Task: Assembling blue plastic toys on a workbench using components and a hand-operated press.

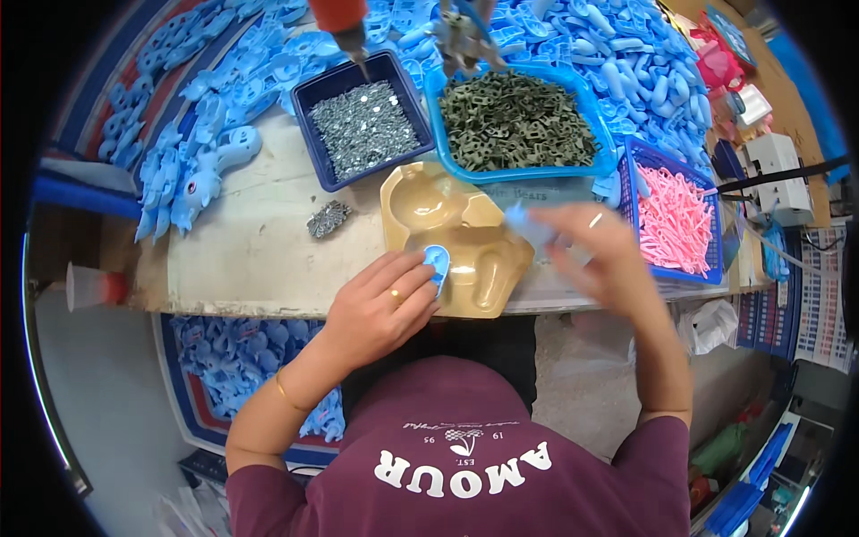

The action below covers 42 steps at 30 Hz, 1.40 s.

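My left hand (380, 300) is closed, its fingertips on a small blue plastic shell (438, 263) at the near left edge of a tan moulded tray (506, 259) with hollows. Over the tray's right side, my right hand (598, 252) is smeared by motion. At its fingertips is a light blue plastic piece (530, 224), too blurred to make out its shape. A dark blue bin of small silvery metal parts (365, 130) and a light blue bin of dark flat metal clips (517, 123) stand beyond the tray.
A red-orange screwdriver (342, 22) hangs overhead beside a blurred metal fixture (465, 40). Blue plastic parts (617, 54) pile across the back. A blue basket holds pink plastic strips (676, 222) at right. Loose metal pieces (328, 219) lie left of the tray.
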### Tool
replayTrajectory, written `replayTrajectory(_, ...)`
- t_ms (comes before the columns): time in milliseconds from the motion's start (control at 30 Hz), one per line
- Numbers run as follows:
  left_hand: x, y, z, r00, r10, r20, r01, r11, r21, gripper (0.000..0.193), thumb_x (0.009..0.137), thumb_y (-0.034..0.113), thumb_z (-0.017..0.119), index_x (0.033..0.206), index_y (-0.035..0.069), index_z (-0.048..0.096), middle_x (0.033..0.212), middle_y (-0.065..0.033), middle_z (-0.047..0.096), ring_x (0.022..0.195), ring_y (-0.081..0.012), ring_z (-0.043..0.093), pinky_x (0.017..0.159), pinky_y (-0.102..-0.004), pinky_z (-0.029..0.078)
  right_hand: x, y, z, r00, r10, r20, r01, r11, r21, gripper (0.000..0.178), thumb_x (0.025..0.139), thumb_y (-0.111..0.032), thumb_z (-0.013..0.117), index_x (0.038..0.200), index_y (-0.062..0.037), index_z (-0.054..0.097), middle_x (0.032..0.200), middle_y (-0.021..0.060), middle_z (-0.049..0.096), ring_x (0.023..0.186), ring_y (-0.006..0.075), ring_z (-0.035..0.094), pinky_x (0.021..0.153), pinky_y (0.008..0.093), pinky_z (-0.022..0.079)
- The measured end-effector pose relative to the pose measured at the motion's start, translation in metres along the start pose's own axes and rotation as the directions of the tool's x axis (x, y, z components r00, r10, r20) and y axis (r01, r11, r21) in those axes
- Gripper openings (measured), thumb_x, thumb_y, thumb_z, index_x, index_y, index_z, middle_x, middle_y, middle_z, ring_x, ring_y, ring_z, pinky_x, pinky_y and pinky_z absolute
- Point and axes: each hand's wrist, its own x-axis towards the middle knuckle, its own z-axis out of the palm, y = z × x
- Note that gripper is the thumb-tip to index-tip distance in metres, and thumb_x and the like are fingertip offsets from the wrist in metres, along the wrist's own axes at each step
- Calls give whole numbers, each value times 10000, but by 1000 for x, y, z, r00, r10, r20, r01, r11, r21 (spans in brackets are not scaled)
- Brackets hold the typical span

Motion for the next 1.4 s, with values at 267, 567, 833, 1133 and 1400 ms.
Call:
replayTrajectory(267, -6, 2, 19, 994, -7, 113, 7, 1000, 1, 277, 821, 232, 777, 1010, 59, 672, 1121, -84, 665, 1138, -271, 637, 1083, -470, 465, -17, -59, 51, 988, -64, 141, 97, 965, -242, 428, 758, -95, 780, 1166, -16, 677, 1254, 110, 641, 1106, 320, 614, 937, 436, 511)
replayTrajectory(567, -30, -6, 16, 993, -54, -108, 47, 997, -63, 281, 845, 212, 763, 1066, 64, 672, 1258, -108, 666, 1171, -288, 640, 1046, -475, 490, -19, -49, 54, 995, -64, 74, 78, 976, -202, 341, 775, -76, 778, 1099, -15, 693, 1180, 113, 682, 1041, 332, 642, 888, 434, 523)
replayTrajectory(833, -92, -157, -57, 791, -384, -476, 606, 601, 521, 479, 860, 90, 699, 1324, 60, 584, 1298, -139, 633, 1179, -367, 589, 1007, -474, 484, -8, -47, 44, 999, 2, -38, -8, 989, -146, 258, 801, -72, 771, 1047, -22, 711, 1106, 118, 701, 992, 331, 648, 871, 423, 509)
replayTrajectory(1133, -124, -229, -133, 749, -341, -568, 654, 520, 550, 370, 935, 78, 617, 1303, 112, 649, 1102, -131, 717, 1015, -317, 664, 852, -417, 547, -5, -43, 54, 1000, -24, -8, 23, 997, -78, 172, 819, -58, 762, 985, -41, 718, 1043, 92, 722, 962, 292, 669, 860, 408, 503)
replayTrajectory(1400, -82, -153, -161, 684, -665, -301, 682, 729, -61, 217, 983, 191, 639, 1064, 2, 709, 783, -161, 688, 666, -265, 645, 653, -367, 507, 17, -65, 45, 991, -57, -119, 57, 998, -6, 319, 791, -57, 774, 1102, -58, 705, 1201, 121, 678, 1064, 323, 649, 905, 425, 504)
